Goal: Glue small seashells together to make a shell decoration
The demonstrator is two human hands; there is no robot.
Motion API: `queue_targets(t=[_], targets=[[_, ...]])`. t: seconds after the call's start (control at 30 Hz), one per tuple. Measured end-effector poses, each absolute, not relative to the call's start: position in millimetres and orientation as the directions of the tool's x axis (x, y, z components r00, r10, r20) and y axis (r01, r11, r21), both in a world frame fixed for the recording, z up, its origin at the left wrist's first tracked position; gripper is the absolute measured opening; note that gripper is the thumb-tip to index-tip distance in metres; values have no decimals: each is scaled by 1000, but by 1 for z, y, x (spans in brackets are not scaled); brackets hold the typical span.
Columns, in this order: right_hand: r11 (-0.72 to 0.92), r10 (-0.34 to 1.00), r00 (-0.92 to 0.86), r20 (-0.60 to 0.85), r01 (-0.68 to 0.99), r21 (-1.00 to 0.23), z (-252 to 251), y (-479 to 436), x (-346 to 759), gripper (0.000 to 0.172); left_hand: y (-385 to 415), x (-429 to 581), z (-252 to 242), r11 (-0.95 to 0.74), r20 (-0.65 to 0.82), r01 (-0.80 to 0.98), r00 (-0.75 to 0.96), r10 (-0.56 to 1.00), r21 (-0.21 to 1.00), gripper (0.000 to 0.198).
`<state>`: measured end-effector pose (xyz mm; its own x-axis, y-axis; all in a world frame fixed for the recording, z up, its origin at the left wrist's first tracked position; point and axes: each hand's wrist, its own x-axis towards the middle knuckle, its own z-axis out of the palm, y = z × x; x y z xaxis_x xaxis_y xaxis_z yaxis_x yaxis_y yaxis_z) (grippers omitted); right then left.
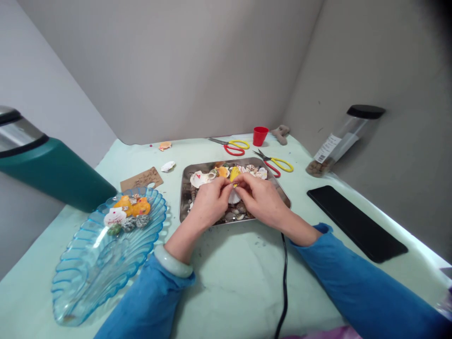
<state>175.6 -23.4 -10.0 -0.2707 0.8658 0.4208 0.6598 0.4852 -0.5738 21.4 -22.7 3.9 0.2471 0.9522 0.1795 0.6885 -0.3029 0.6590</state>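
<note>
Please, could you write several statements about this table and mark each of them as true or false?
1. The left hand and right hand are close together over the metal tray. True.
2. The red cup lies inside the metal tray. False: the red cup stands beyond it.
3. Two pairs of scissors are visible. True.
4. The bracelet is on the right wrist. False: the bracelet is on the left.
5. Shells lie in the blue dish. True.

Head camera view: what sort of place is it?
Perhaps a craft workplace: a rectangular silver metal tray of mixed seashells, scissors with red and yellow handles, a pale green table cover.
</note>
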Motion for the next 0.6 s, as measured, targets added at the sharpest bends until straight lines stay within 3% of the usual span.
queue_targets(t=[0.6], targets=[[486, 866, -285, 412, 674, -557, -7, -24, 175, 17, -23, 21, 4, -314, 179, 711, 261, 949, 629, 23]])
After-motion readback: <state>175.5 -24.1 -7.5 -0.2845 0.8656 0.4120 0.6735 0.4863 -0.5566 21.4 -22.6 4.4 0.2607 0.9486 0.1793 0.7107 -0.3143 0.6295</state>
